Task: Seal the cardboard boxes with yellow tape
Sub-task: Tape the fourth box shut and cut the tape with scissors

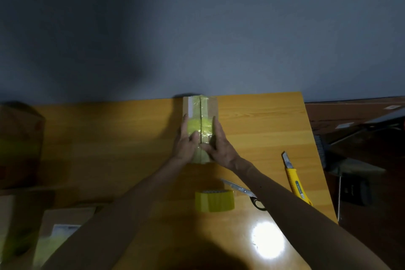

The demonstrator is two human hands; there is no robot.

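At far edge of worktop [263, 129]: small cardboard box [200, 112], yellow tape over centre seam. Left hand [185, 140] and right hand [217, 142] flat, fingers spread, pressing sides and top. Likely light, stiff, tape-slick; best gripped by cardboard sides. Tape roll [214, 201] nearby.

A cardboard box [200, 125] stood at the table's [131, 138] far edge, at twelve o'clock from the person, with the left hand [185, 140] flat against its nine o'clock side and the right hand [219, 142] against its three o'clock side, both thumbs lying on its top. At six o'clock from the box, nearer the person, lay the tape roll [214, 201], with scissors [243, 193] just beside it at three o'clock, partly under the right forearm, and a utility knife [294, 180] further out at three o'clock near the table's right edge. More boxes [63, 226] lay at the person's nine o'clock, off the table's left side.
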